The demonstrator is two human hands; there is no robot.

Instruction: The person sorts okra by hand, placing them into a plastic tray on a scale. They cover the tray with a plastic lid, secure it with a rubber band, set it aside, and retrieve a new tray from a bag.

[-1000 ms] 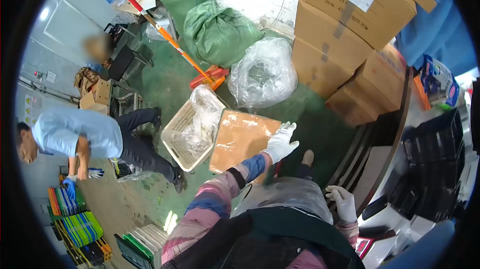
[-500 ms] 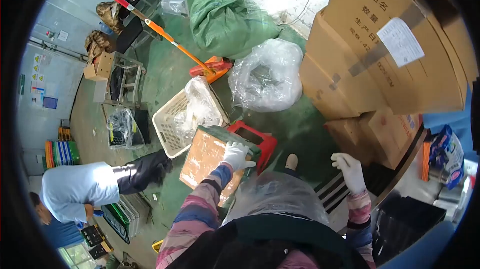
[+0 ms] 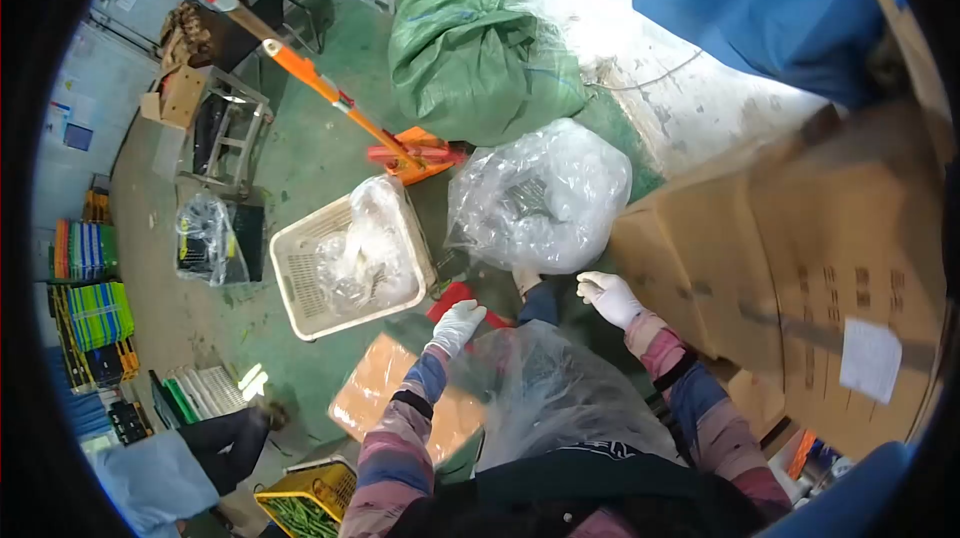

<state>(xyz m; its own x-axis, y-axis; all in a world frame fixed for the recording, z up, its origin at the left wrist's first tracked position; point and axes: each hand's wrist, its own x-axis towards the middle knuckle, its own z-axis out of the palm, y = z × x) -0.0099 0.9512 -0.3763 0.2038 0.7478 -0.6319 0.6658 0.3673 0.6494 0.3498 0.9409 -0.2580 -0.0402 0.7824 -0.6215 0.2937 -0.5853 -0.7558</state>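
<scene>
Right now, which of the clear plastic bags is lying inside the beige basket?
The crumpled clear bag fills the beige basket. The larger bag sits on the floor beside it; another lies far left.

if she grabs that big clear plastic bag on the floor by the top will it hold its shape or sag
The clear plastic bag would probably sag: its film is thin and crumpled. Dark contents sit low inside, so the weight may swing. It looks puffed with air, so likely light for its size. The white-gloved right hand is nearest it.

The cardboard boxes [image 3: 830,268] at right are blurred, their print unreadable. A co-worker [image 3: 165,473] at lower left is cut off. The red stool [image 3: 462,300] hides behind a clear bag [image 3: 560,393].
</scene>
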